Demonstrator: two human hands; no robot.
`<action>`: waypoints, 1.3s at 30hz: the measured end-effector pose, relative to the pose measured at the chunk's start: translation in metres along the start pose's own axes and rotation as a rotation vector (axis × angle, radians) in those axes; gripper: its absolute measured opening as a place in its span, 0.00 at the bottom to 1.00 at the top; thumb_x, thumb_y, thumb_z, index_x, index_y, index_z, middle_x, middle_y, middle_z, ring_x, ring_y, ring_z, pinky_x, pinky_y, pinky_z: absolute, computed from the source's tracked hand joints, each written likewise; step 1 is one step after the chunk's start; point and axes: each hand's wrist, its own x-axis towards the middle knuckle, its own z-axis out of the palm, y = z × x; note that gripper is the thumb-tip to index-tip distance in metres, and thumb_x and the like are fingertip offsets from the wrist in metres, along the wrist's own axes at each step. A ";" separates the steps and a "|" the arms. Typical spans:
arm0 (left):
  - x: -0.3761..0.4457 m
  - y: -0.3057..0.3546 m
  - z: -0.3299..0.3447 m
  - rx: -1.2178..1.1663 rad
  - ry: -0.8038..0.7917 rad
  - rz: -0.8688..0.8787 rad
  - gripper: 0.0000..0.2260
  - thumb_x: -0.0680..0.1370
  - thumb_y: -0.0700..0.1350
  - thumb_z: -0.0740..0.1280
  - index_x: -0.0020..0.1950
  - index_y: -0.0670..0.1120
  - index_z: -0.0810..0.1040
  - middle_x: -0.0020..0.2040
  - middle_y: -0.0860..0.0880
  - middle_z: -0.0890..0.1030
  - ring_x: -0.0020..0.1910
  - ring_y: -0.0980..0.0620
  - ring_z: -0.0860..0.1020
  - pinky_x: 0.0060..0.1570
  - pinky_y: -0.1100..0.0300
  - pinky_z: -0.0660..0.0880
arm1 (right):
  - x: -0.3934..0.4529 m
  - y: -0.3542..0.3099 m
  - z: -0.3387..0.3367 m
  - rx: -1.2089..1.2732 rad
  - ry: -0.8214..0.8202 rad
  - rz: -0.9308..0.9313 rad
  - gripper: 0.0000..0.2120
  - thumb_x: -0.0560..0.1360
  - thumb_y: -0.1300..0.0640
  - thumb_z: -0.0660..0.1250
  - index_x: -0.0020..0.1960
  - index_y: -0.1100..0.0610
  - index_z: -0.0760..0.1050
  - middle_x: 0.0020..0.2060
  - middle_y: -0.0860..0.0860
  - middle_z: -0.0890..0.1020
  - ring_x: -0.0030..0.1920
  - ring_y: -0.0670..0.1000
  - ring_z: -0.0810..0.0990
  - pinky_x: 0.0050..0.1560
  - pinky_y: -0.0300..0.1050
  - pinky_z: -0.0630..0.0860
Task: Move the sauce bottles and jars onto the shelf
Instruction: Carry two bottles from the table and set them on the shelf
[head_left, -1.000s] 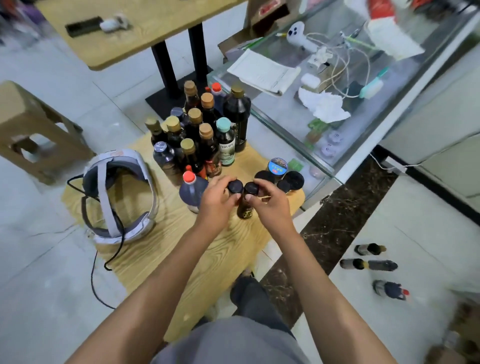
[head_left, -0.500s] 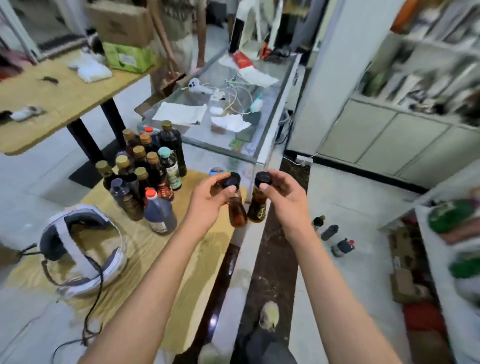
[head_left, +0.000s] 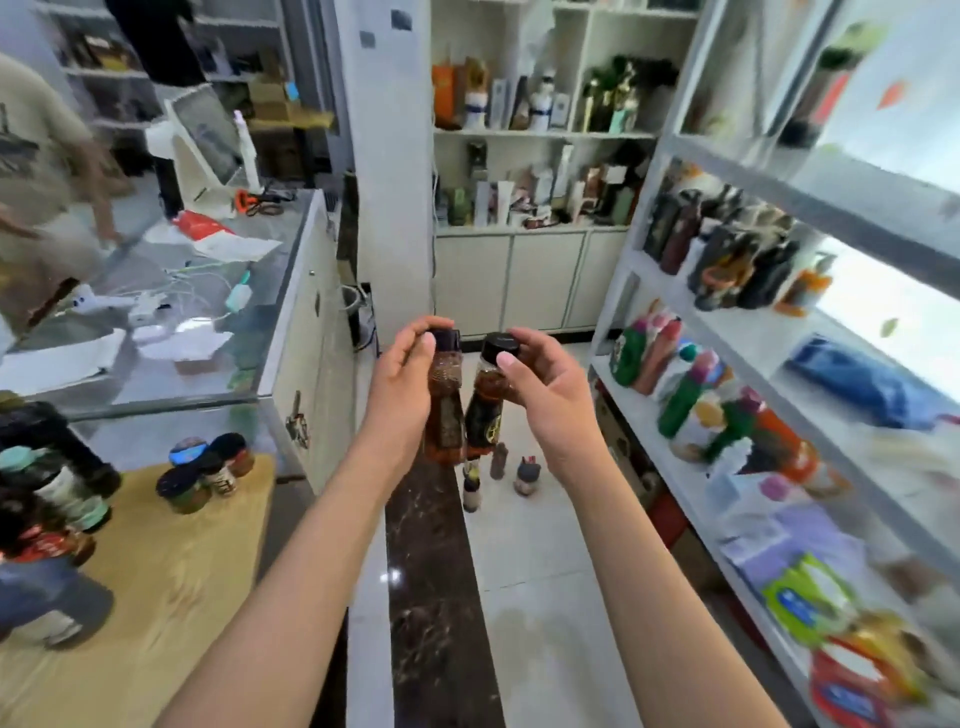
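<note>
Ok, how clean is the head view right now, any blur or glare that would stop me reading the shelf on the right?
Head view: the two small bottles, one in the left hand and one in the right hand, are fairly sharp; the shelf on the right is smeared by motion blur, labels unreadable, with bright washout behind its upper tiers; wide-angle bending at the edges; the glass counter shows reflections.

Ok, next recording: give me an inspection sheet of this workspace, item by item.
Surface: wooden table at lower left, partly bare.
Job's things: two brown sauce bottles held up, one per hand; small jars and blurred taller bottles on the table; three small bottles on the floor.
Clutter: papers on the glass counter.
Grippers: left hand and right hand each grip a bottle near its cap.
Cables: white cables on the counter.
Surroundings: stocked shelf at right; another person at far left.
</note>
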 end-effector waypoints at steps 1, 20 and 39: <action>-0.004 0.002 0.025 -0.042 -0.003 -0.015 0.13 0.83 0.40 0.55 0.51 0.49 0.78 0.45 0.49 0.81 0.45 0.50 0.80 0.47 0.54 0.76 | 0.000 -0.005 -0.020 -0.012 0.032 -0.006 0.10 0.78 0.63 0.68 0.57 0.52 0.77 0.50 0.53 0.84 0.56 0.60 0.82 0.58 0.59 0.79; -0.043 0.007 0.428 -0.119 -0.607 -0.034 0.18 0.74 0.39 0.72 0.62 0.47 0.75 0.55 0.48 0.82 0.53 0.53 0.81 0.54 0.56 0.79 | -0.005 -0.103 -0.413 -0.452 0.570 -0.264 0.11 0.75 0.56 0.73 0.55 0.49 0.75 0.45 0.41 0.81 0.44 0.35 0.78 0.46 0.28 0.73; 0.151 0.002 0.696 -0.281 -1.074 0.210 0.12 0.79 0.41 0.66 0.62 0.48 0.78 0.54 0.52 0.83 0.50 0.59 0.81 0.48 0.67 0.75 | 0.195 -0.149 -0.564 -0.801 0.976 -0.311 0.12 0.74 0.52 0.73 0.57 0.52 0.80 0.46 0.41 0.83 0.42 0.41 0.79 0.44 0.37 0.76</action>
